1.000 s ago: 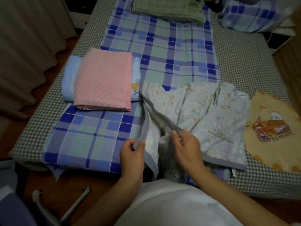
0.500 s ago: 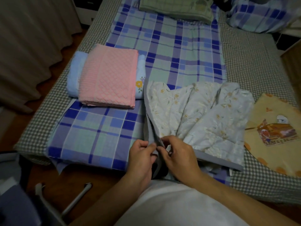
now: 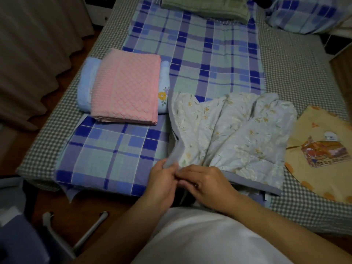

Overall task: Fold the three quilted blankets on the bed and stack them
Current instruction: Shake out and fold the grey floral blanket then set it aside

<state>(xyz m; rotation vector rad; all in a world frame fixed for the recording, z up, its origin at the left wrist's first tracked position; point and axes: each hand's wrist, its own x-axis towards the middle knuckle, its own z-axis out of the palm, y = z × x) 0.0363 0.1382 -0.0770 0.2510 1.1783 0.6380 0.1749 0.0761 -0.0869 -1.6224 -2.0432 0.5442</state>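
Observation:
A pale floral quilted blanket lies rumpled in loose pleats at the bed's near edge. My left hand and my right hand meet at its near left corner, both pinching its grey border. To the left, a folded pink quilted blanket rests on top of a folded light blue blanket. The part of the floral blanket that hangs over the bed's edge is hidden behind my hands.
A blue and green plaid sheet covers the middle of the checked mattress. A yellow cartoon-print cloth lies at the right. A folded green blanket and a plaid pillow sit at the far end. A curtain hangs left.
My two hands, apart along the grey border a second ago, have come together at the near left corner. The floral blanket has gathered into pleats.

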